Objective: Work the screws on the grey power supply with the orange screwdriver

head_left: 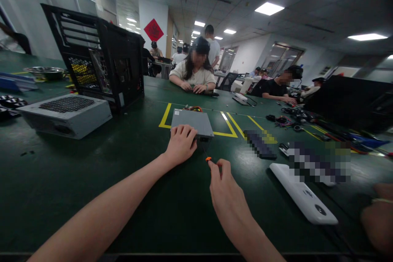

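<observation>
Screwdriver Work at the Near Face of the Metal Box

Locate the grey metal box (pixel 192 120) ahead of you, lying flat across the near line of the yellow tape (pixel 166 115). The step in hand appears to be driver work at its near face; the next move calls for a steady box and a shaft aligned with the fastener. Whether the tip makes contact cannot be told.

Your left hand (pixel 181 143) is half curled, bearing on the near left corner; you cannot confirm a grip beneath. Your right hand (pixel 224 184) is closed around the screwdriver (pixel 208 159), thin-shafted with an orange collar.

The box is smooth, shallow sheet metal; coloured wires (pixel 194 109) bunch behind it. The green table (pixel 147 204) has a dull sheen. Left, find a larger grey unit (pixel 92 120) with a perforated panel, beside a black slotted chassis (pixel 107 55).
</observation>
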The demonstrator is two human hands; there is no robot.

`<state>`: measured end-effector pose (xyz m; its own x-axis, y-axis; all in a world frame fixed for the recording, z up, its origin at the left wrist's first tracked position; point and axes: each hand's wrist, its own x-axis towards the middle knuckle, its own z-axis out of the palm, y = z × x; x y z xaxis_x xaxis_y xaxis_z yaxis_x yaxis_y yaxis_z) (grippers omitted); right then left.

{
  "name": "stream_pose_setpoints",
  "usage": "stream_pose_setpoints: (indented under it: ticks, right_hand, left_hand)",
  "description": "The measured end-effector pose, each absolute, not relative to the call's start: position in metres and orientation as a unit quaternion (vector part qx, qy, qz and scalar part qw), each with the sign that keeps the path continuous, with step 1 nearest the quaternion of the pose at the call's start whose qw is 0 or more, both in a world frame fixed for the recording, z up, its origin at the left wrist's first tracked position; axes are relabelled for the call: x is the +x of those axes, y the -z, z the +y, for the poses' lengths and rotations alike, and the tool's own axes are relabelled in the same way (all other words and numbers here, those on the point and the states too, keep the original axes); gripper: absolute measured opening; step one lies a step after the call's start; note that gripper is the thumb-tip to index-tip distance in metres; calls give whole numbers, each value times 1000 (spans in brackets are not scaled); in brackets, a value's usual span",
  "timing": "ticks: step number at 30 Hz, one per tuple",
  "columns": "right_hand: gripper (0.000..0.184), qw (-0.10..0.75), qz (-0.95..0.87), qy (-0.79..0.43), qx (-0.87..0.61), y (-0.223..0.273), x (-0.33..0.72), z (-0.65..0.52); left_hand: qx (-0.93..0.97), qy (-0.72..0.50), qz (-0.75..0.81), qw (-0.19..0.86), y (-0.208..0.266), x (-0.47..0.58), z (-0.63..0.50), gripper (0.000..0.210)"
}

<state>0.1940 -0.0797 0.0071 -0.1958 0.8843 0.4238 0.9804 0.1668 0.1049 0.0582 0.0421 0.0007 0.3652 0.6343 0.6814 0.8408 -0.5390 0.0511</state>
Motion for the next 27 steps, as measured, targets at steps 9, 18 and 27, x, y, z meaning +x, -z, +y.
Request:
stream_pose_setpoints:
  ticks: [9,18,27]
  right_hand:
    - [26,194,-744,243,-592,-20,193,-81]
    - [20,248,-768,270,-525,-8,190,-81]
    - [25,231,-742,272,-567,-8,192,-76]
  left_hand:
    - [-812,333,-452,157,-1,58,42,28]
    - [-814,334,-451,150,0,58,43,27]
    - [-810,333,-458,154,-1,60,43,27]
